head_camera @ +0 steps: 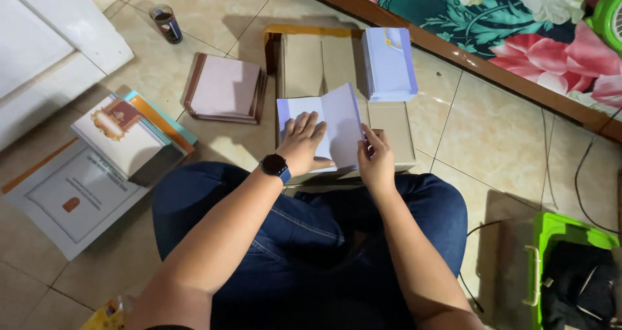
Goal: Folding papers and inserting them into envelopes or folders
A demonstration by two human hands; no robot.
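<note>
Your left hand [302,142] presses flat, fingers spread, on the folded lilac sheet [324,126] atop the cardboard box [395,135]; your right hand [376,158] seems to pinch its raised flap.

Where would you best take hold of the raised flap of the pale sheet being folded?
Probably at the raised flap's free right edge, coming from the right, where the right hand already pinches it; the left hand lies flat on the sheet's other half.
</note>
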